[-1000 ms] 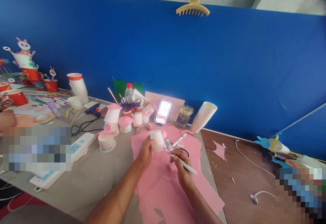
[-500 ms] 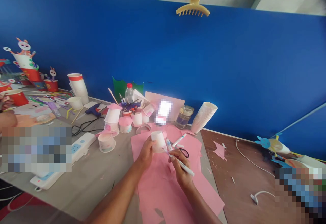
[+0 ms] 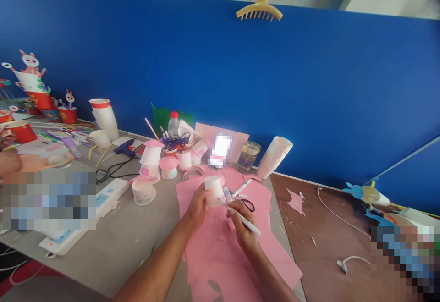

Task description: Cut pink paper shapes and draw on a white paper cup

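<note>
A white paper cup (image 3: 213, 190) is upside down in my left hand (image 3: 198, 205), whose fingers wrap its left side. My right hand (image 3: 242, 222) grips a white marker pen (image 3: 250, 225), its tip close to the cup's lower right; whether tip and cup touch I cannot tell. Both hands are over sheets of pink paper (image 3: 237, 256). Just beyond my right hand lie another marker (image 3: 242, 187) and scissors with a dark handle loop (image 3: 250, 205).
Left of the paper stand pink-topped paper cups (image 3: 150, 155) and a power strip (image 3: 103, 201). Behind are a lit phone (image 3: 220, 150), a glass jar (image 3: 249, 155) and a stack of cups (image 3: 276, 155). A glue gun (image 3: 126, 147) and another person's hand (image 3: 9, 162) are at left.
The view has shifted very slightly. Both hands keep nearly the same pose, with the cup and the marker still held.
</note>
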`<action>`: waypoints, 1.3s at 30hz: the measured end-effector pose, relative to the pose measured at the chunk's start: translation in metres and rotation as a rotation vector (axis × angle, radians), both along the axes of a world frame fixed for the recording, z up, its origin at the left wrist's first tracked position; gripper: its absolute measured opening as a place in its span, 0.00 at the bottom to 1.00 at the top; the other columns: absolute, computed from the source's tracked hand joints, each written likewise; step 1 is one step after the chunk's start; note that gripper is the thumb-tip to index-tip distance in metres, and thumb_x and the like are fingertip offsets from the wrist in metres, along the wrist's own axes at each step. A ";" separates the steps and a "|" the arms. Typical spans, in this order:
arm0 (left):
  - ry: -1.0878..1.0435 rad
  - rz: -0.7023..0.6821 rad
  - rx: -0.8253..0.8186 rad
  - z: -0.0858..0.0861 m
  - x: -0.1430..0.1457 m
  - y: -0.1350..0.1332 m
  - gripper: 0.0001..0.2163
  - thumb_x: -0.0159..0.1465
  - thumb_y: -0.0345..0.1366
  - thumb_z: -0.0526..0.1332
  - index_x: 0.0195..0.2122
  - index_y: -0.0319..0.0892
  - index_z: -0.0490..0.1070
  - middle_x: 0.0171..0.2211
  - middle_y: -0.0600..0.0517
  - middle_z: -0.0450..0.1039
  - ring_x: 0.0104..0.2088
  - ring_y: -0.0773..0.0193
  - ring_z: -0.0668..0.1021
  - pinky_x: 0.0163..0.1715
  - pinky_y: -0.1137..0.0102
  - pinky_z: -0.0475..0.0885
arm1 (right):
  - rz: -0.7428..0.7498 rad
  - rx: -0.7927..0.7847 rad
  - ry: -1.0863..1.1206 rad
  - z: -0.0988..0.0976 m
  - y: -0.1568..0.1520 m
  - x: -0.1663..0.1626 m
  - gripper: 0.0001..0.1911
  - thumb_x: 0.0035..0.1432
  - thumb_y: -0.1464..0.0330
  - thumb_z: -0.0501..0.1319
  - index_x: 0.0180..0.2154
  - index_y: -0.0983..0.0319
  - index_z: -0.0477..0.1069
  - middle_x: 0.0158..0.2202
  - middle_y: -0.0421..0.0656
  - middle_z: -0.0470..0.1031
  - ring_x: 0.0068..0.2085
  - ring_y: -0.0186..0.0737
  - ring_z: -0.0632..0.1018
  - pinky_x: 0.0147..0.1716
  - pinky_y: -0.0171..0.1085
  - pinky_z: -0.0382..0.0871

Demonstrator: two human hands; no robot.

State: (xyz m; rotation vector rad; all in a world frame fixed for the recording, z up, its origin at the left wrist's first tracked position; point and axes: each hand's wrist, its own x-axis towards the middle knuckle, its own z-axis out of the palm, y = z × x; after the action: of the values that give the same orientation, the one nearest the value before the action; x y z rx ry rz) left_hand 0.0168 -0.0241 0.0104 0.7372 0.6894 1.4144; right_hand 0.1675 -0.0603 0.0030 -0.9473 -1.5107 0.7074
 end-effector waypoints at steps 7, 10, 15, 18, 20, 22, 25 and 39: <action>-0.005 0.037 -0.018 -0.003 -0.002 0.003 0.13 0.53 0.37 0.62 0.39 0.40 0.76 0.31 0.51 0.75 0.31 0.63 0.73 0.31 0.70 0.66 | -0.018 -0.027 0.002 -0.002 0.000 0.000 0.09 0.60 0.63 0.57 0.32 0.58 0.73 0.27 0.41 0.71 0.28 0.39 0.73 0.28 0.38 0.68; -0.019 0.048 -0.033 -0.004 -0.004 0.005 0.13 0.53 0.38 0.63 0.39 0.40 0.76 0.31 0.51 0.75 0.31 0.63 0.72 0.31 0.70 0.66 | -0.016 -0.036 0.004 -0.003 0.001 0.000 0.09 0.60 0.63 0.57 0.32 0.58 0.73 0.26 0.40 0.72 0.27 0.39 0.73 0.28 0.38 0.68; -0.034 0.062 -0.045 -0.003 -0.006 0.005 0.12 0.53 0.37 0.64 0.38 0.41 0.76 0.30 0.53 0.74 0.30 0.64 0.72 0.30 0.71 0.65 | 0.000 -0.066 0.023 -0.004 0.002 0.001 0.08 0.59 0.64 0.57 0.33 0.57 0.74 0.26 0.40 0.71 0.27 0.39 0.74 0.28 0.38 0.68; -0.042 0.073 -0.045 -0.003 -0.006 0.005 0.13 0.52 0.37 0.64 0.39 0.41 0.76 0.31 0.53 0.74 0.30 0.64 0.72 0.30 0.71 0.64 | 0.004 -0.076 0.021 -0.005 0.002 0.002 0.09 0.60 0.64 0.56 0.33 0.57 0.74 0.26 0.39 0.71 0.27 0.39 0.74 0.28 0.38 0.68; -0.036 0.074 -0.041 -0.004 -0.007 0.005 0.14 0.53 0.37 0.64 0.40 0.41 0.76 0.31 0.52 0.74 0.31 0.64 0.72 0.30 0.71 0.64 | 0.006 -0.087 0.019 -0.005 0.003 0.003 0.09 0.60 0.64 0.56 0.34 0.58 0.74 0.26 0.39 0.71 0.27 0.39 0.74 0.28 0.39 0.69; -0.027 0.068 -0.040 -0.004 -0.007 0.006 0.14 0.53 0.38 0.64 0.40 0.41 0.76 0.32 0.52 0.74 0.32 0.64 0.71 0.30 0.70 0.64 | 0.011 -0.099 0.022 -0.005 0.003 0.004 0.09 0.60 0.64 0.56 0.34 0.58 0.75 0.25 0.39 0.71 0.27 0.39 0.74 0.28 0.39 0.69; -0.028 0.070 -0.049 -0.003 -0.007 0.006 0.14 0.52 0.38 0.63 0.40 0.41 0.76 0.31 0.53 0.73 0.31 0.64 0.71 0.30 0.70 0.64 | 0.026 -0.098 0.037 -0.004 0.004 0.005 0.09 0.60 0.64 0.57 0.34 0.58 0.75 0.25 0.39 0.71 0.26 0.39 0.74 0.28 0.38 0.68; -0.005 0.055 -0.021 -0.009 -0.003 0.006 0.12 0.53 0.38 0.62 0.38 0.40 0.75 0.31 0.52 0.73 0.31 0.63 0.72 0.32 0.70 0.66 | 0.086 0.088 -0.038 0.001 -0.002 0.001 0.06 0.61 0.67 0.57 0.35 0.58 0.73 0.29 0.40 0.71 0.30 0.39 0.73 0.31 0.38 0.67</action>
State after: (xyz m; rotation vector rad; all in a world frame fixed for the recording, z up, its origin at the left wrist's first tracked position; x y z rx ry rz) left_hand 0.0140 -0.0184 0.0014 0.7029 0.7240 1.4565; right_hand 0.1681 -0.0623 0.0038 -0.8375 -1.6103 0.6815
